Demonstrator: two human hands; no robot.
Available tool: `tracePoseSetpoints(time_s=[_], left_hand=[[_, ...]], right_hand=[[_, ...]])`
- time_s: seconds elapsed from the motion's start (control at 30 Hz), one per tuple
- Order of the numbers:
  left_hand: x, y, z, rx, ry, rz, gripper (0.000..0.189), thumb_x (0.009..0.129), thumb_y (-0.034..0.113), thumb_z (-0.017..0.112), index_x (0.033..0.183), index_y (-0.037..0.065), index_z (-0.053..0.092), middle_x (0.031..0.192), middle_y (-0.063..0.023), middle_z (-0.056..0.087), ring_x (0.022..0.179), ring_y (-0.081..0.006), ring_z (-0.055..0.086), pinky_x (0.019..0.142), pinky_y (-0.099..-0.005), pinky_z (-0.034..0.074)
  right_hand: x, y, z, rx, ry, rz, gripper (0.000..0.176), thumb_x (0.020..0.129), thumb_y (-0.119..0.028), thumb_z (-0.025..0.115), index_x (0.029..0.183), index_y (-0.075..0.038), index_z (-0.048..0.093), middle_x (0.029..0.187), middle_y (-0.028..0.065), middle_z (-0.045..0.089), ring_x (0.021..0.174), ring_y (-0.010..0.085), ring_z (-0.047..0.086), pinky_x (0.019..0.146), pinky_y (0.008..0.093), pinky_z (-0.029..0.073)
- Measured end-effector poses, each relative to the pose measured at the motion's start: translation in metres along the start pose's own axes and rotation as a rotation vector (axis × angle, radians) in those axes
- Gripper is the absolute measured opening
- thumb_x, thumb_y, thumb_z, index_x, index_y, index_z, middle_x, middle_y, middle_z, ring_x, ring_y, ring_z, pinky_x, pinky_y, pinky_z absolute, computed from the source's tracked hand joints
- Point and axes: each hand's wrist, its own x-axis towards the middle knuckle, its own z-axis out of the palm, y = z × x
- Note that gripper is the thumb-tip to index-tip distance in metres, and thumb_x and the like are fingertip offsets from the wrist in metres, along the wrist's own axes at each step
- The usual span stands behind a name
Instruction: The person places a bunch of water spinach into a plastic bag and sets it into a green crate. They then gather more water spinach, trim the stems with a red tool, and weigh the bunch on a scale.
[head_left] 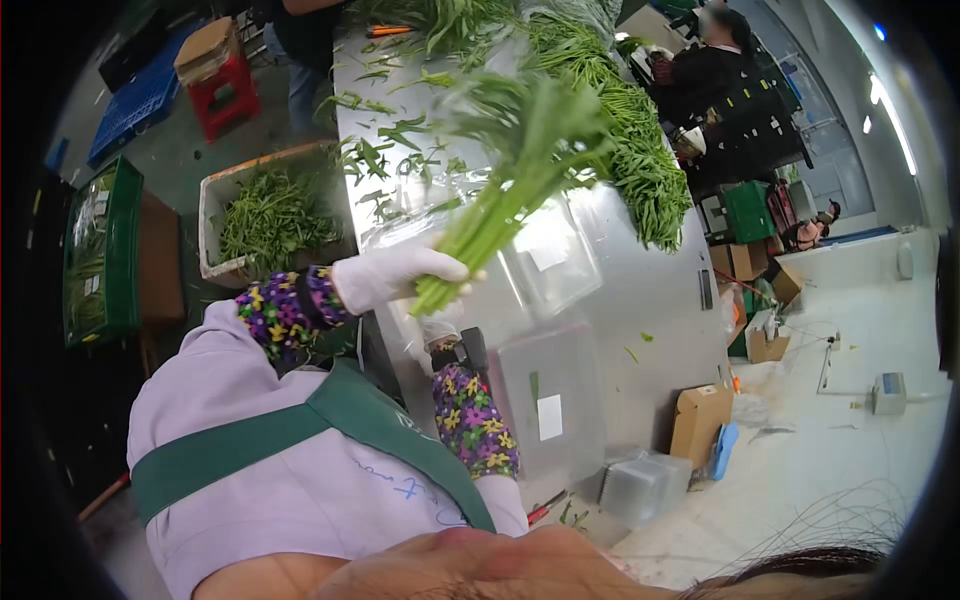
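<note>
My left hand [400, 275], in a white glove, is closed around the lower stems of a bunch of leafy greens [510, 190]. The bunch slants up and to the right over the metal table [660, 330], its leaves smeared by motion. Just below the stem ends is my right hand [438, 328], close to the table's near edge; its fingers are mostly hidden and blurred. Clear plastic bags [560, 255] with a white label lie beyond the stems. A stack of clear plastic sheets [550, 400] is beside my right forearm.
A long pile of greens [640, 160] lines the table's far side, with loose leaves [380, 165] scattered nearer. A white bin [208, 230] of greens and a green crate [120, 250] stand at left. Cardboard [697, 425] and a plastic container [640, 487] are lower right. Other people stand beyond.
</note>
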Motion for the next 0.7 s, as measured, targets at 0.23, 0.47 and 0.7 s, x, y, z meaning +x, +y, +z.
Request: tracePoseSetpoints(time_s=[0.23, 0.47, 0.7], left_hand=[[-0.016, 0.043, -0.039, 0.045, 0.211, 0.141, 0.067, 0.076, 0.017, 0.074, 0.134, 0.004, 0.042, 0.102, -0.0067, 0.061, 0.078, -0.0106, 0.061, 0.070, -0.0238, 0.053], [-0.006, 0.071, -0.055, 0.015, 0.207, 0.171, 0.068, 0.076, 0.019, 0.073, 0.134, 0.004, 0.042, 0.103, -0.0073, 0.060, 0.080, -0.0120, 0.061, 0.070, -0.0251, 0.053], [0.034, 0.047, -0.065, 0.026, 0.146, -0.071, 0.063, 0.078, 0.016, 0.073, 0.132, 0.004, 0.044, 0.108, -0.0084, 0.062, 0.085, -0.0138, 0.063, 0.075, -0.0263, 0.054]], right_hand=[[0.036, -0.006, -0.030, 0.022, -0.012, 0.052, 0.013, 0.085, -0.022, 0.060, 0.090, -0.011, 0.062, 0.079, 0.0122, 0.067, 0.074, 0.0322, 0.069, 0.059, 0.0426, 0.054], [0.091, 0.025, -0.141, -0.133, -0.071, 0.068, 0.016, 0.081, -0.027, 0.060, 0.090, -0.018, 0.070, 0.084, 0.0109, 0.069, 0.075, 0.0323, 0.067, 0.066, 0.0442, 0.052], [0.176, 0.147, -0.183, -0.208, 0.040, 0.333, 0.024, 0.087, -0.032, 0.059, 0.101, -0.015, 0.070, 0.091, 0.0116, 0.070, 0.087, 0.0325, 0.067, 0.076, 0.0456, 0.052]])
